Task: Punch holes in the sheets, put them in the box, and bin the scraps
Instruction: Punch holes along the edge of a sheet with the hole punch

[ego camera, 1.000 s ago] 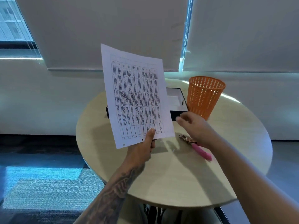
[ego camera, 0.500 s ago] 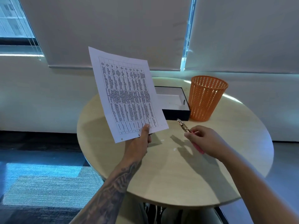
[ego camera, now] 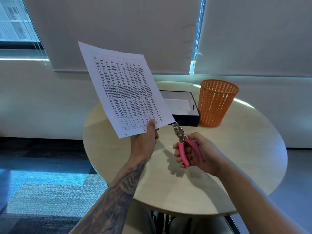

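Since a moment ago your right hand has lifted the punch off the tabletop to the sheet's lower corner.

Head view: your left hand pinches the printed sheet upright by its bottom edge, where two holes already show. Your right grip is wrapped round the pink handles, not yet squeezed, the metal tip touching the corner, so another punch looks next. Behind, the black box lies open with paper inside; beside it the orange bin stands, its contents hidden. Small white scraps dot the tabletop.
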{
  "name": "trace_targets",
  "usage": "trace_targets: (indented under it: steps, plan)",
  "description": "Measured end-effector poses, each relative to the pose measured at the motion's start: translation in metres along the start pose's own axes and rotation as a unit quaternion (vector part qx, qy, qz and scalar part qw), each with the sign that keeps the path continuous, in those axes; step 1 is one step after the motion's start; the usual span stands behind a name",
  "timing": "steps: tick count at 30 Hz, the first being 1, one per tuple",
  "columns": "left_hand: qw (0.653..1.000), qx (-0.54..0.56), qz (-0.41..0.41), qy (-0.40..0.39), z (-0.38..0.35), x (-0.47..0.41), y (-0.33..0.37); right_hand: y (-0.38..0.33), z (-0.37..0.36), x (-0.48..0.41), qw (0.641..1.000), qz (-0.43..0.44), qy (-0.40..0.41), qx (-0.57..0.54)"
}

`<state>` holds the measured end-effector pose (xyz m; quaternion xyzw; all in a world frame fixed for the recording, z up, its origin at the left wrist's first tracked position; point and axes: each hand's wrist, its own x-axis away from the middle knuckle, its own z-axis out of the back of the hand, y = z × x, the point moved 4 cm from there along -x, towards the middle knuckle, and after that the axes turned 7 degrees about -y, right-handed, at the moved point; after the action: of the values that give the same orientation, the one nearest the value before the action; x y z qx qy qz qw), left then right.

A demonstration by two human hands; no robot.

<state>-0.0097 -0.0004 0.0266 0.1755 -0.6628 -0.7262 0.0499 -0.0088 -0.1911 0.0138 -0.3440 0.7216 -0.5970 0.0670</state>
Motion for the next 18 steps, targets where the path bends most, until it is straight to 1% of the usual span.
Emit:
trace_targets:
  steps: [6, 18]
  plan:
    - [1.000, -0.014, -0.009, 0.001, -0.0019, -0.0011, 0.0039, 0.0006, -0.0020, -0.0031, 0.999, 0.022, 0.014, 0.024]
    - [1.000, -0.007, -0.012, 0.001, -0.0062, -0.0035, 0.0030, -0.0020, -0.0070, -0.0013, 0.991, 0.044, 0.080, 0.100]
